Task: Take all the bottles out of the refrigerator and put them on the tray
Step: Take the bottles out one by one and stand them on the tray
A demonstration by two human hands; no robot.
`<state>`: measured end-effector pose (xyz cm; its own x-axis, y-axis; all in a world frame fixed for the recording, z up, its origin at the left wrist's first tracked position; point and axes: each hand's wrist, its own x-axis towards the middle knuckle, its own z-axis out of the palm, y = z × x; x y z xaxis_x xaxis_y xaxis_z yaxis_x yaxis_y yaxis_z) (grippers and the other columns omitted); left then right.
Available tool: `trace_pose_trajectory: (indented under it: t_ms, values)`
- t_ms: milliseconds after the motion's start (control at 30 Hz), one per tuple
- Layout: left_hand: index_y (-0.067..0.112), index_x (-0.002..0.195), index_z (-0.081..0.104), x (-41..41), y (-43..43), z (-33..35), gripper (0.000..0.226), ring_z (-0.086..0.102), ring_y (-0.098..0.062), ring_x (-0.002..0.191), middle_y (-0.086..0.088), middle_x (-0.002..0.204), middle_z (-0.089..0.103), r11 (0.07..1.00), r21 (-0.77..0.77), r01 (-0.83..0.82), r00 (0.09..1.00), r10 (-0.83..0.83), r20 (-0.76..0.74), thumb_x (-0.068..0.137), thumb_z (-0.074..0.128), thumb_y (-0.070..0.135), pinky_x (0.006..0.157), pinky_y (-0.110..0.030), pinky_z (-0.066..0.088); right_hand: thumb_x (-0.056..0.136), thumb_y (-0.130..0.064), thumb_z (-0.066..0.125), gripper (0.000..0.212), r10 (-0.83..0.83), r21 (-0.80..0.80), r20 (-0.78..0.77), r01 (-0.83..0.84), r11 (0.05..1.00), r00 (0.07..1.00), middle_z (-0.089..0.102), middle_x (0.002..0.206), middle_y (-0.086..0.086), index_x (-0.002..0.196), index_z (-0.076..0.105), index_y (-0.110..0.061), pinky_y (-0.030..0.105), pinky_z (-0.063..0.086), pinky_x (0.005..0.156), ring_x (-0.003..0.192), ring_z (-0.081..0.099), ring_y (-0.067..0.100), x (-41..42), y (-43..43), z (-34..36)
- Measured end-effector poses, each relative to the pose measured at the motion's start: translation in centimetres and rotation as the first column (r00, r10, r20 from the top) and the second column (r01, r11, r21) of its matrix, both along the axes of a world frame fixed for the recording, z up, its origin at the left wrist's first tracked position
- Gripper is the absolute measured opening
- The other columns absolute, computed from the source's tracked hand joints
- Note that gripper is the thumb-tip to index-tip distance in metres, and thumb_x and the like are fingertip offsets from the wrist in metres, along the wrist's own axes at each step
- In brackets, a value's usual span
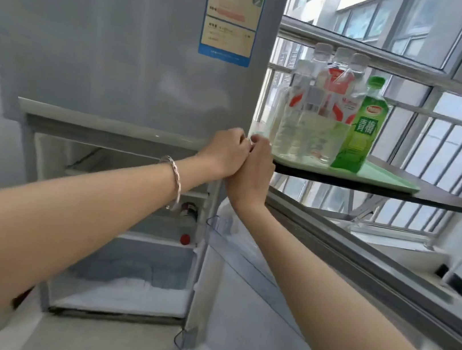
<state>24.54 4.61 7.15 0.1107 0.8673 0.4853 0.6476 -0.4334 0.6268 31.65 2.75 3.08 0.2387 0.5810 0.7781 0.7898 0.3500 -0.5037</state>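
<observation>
Far left: refrigerator (118,38), upper door closed, lower compartment open, its door (252,283) swung toward the right. Inside, on the shelf behind the left wrist, one bottle with a red cap (185,239), and above it a dark-and-red shape (188,212), possibly a second bottle, too hidden to tell.

Centre: left hand (223,155), bracelet on the wrist, fingers curled shut, nothing visibly held. Touching it on the right, right hand (253,175), fingers likewise curled, empty as far as can be seen. Both just beside the near-left corner of the tray.

Right: pale green tray (388,180) on a dark tabletop (453,203) by the window. On the tray, three clear bottles with white caps (333,106) counted by their caps, perhaps more behind, and one green bottle (359,128) at the right, all upright and close together.

Probably between placements, with at least one bottle left in the refrigerator. Best done by separating the hands, reaching low into the open compartment, gripping the red-capped bottle round its body, lifting clear of the shelf lip, then standing it on bare tray without knocking the cluster.
</observation>
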Motion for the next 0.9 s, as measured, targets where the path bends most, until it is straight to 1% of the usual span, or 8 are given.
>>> trace_pose_trajectory:
  t_ms: [100,167,333,433,567,667,767,900]
  values:
    - [0.008,0.097,0.065,-4.3,0.8,-2.7,0.038,0.063,-0.03,0.096,-0.011,0.106,0.069,0.993,-0.103,-0.063,0.984,0.045,-0.17,0.099,0.035,0.032,0.081,-0.036,0.05,0.083,-0.01,0.061,0.039,0.14,-0.108,-0.1,-0.151,0.983,0.985,0.059,0.114,0.009,0.12,0.051,-0.007,0.042,0.048,0.089,0.104,0.057,0.027,-3.9,-0.1,-3.0]
    - [0.007,0.092,0.064,-6.8,1.5,-5.4,0.039,0.063,-0.035,0.101,-0.017,0.111,0.068,0.976,-0.184,-0.117,0.963,0.066,-0.263,0.1,0.035,0.033,0.079,-0.034,0.048,0.08,-0.008,0.06,0.045,0.199,-0.207,-0.157,-0.229,0.951,0.967,0.057,0.117,0.012,0.124,0.048,-0.005,0.044,0.046,0.092,0.108,0.054,0.029,-6.4,0.3,-5.8]
    - [-0.007,0.103,0.065,-10.9,3.5,-12.7,0.044,0.06,-0.038,0.108,-0.027,0.116,0.064,0.905,-0.379,-0.194,0.949,0.075,-0.306,0.102,0.035,0.025,0.083,-0.036,0.045,0.082,-0.013,0.057,0.061,0.243,-0.487,-0.141,-0.281,0.827,0.96,0.046,0.133,0.017,0.138,0.035,-0.006,0.044,0.044,0.097,0.121,0.048,0.036,-9.2,1.7,-14.7]
    - [-0.006,0.119,0.06,-12.2,5.4,-17.1,0.042,0.056,-0.035,0.118,-0.022,0.125,0.061,0.824,-0.507,-0.252,0.956,0.132,-0.261,0.103,0.034,0.023,0.093,-0.033,0.043,0.085,-0.019,0.062,0.073,0.197,-0.623,0.027,-0.137,0.77,0.98,0.036,0.147,0.012,0.147,0.024,-0.012,0.039,0.04,0.102,0.13,0.042,0.031,-9.2,3.1,-19.1]
    - [-0.004,0.123,0.056,-12.6,9.4,-22.8,0.041,0.054,-0.036,0.12,-0.023,0.131,0.056,0.746,-0.636,-0.197,0.976,0.086,-0.202,0.104,0.028,0.02,0.098,-0.037,0.043,0.085,-0.024,0.063,0.073,0.114,-0.683,0.09,-0.022,0.73,0.989,0.042,0.145,0.008,0.147,0.027,-0.016,0.039,0.037,0.104,0.132,0.041,0.029,-9.0,6.1,-23.1]
    - [-0.005,0.124,0.057,-12.0,12.3,-26.1,0.048,0.055,-0.035,0.12,-0.024,0.13,0.057,0.681,-0.713,-0.165,0.984,0.066,-0.165,0.103,0.033,0.031,0.096,-0.034,0.043,0.082,-0.025,0.064,0.071,0.088,-0.714,0.103,0.012,0.7,0.991,0.043,0.141,0.009,0.144,0.031,-0.015,0.038,0.037,0.104,0.128,0.044,0.029,-8.9,8.3,-25.4]
    - [-0.003,0.124,0.057,-10.7,14.7,-28.5,0.048,0.058,-0.034,0.115,-0.021,0.129,0.059,0.617,-0.782,-0.091,0.996,0.073,-0.058,0.099,0.041,0.034,0.087,-0.032,0.046,0.081,-0.022,0.065,0.079,0.072,-0.726,0.101,0.024,0.687,0.992,0.037,0.147,0.008,0.149,0.025,-0.016,0.037,0.032,0.109,0.133,0.039,0.029,-8.9,9.8,-27.6]
    - [0.0,0.123,0.058,-8.8,17.1,-30.5,0.052,0.06,-0.029,0.108,-0.015,0.121,0.062,0.486,-0.869,0.096,0.97,0.151,0.191,0.09,0.056,0.041,0.079,-0.033,0.049,0.082,-0.023,0.061,0.079,0.048,-0.731,0.149,0.077,0.678,0.988,0.03,0.152,0.009,0.15,0.022,-0.015,0.037,0.026,0.114,0.137,0.033,0.029,-9.0,11.4,-28.9]
